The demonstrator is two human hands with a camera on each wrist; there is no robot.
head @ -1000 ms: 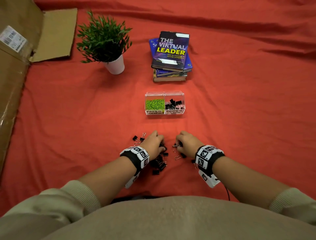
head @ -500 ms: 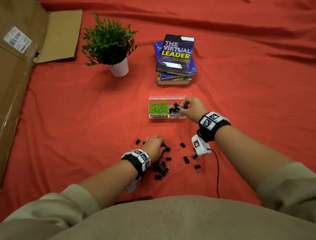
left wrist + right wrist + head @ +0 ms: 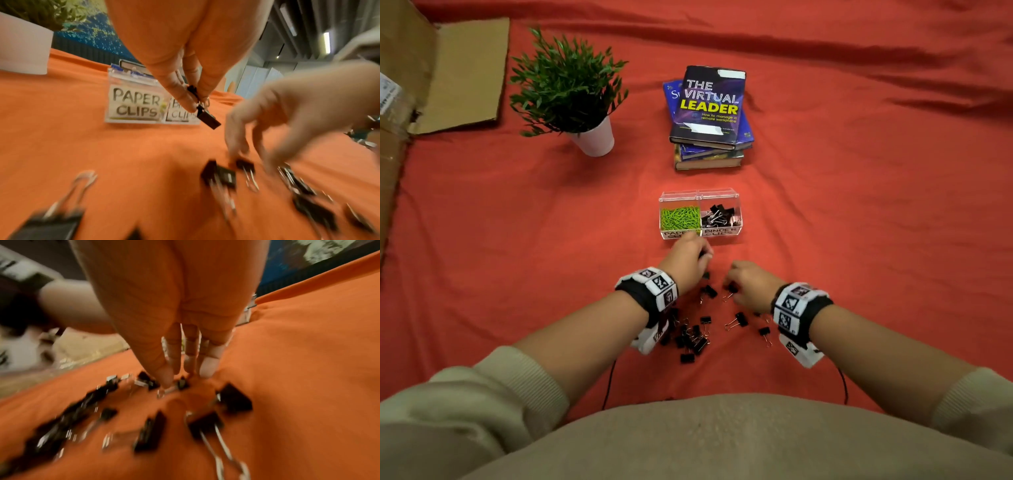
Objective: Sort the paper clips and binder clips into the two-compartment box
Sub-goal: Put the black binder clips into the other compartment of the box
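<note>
The clear two-compartment box (image 3: pixel 736 202) holds green paper clips (image 3: pixel 679 217) on the left and black binder clips (image 3: pixel 720 216) on the right. Just in front of its "PAPER CLIPS" label (image 3: pixel 134 104), my left hand (image 3: pixel 703 255) is lifted and pinches a black binder clip (image 3: pixel 206 118) by its wire handles. My right hand (image 3: pixel 729 286) is down on the red cloth, thumb and fingertips (image 3: pixel 206 369) closing on a small binder clip (image 3: pixel 182 383). Several loose binder clips (image 3: pixel 693 337) lie scattered between my wrists.
A stack of books (image 3: pixel 709 113) lies behind the box, and a potted plant (image 3: pixel 571 92) stands at the back left. Flattened cardboard (image 3: pixel 465 75) lies at the far left. A thin black cable (image 3: pixel 609 383) trails from my left wrist across the red cloth (image 3: pixel 859 222).
My right hand has come back from the box's binder-clip side down to the loose clips. My left hand has risen from the pile toward the box with a binder clip.
</note>
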